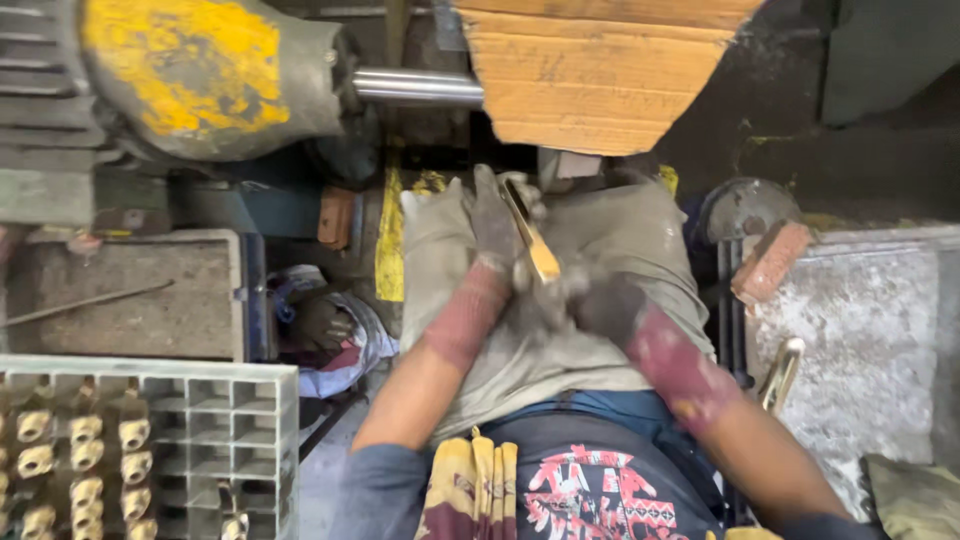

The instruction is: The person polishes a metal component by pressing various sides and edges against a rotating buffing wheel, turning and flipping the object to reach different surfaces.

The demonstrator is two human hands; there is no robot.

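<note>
Both my hands wear dirty grey gloves with red knitted cuffs and meet over a grey cloth (620,240) spread across my lap. My left hand (497,225) and my right hand (580,295) are closed together on a slim brass part (535,240) that points away from me toward a large tan buffing wheel (595,75). The wheel sits on a steel shaft (415,88) driven from a yellow and grey motor housing (200,75). The image is motion blurred, so the part's exact shape is unclear.
A grey plastic grid tray (230,420) at lower left holds several brass fittings (85,455) in its cells. A dusty stone slab (860,330) on the right carries another brass piece (782,370) and a brick (770,262). A grimy metal box (120,295) and crumpled rags (335,335) lie at left.
</note>
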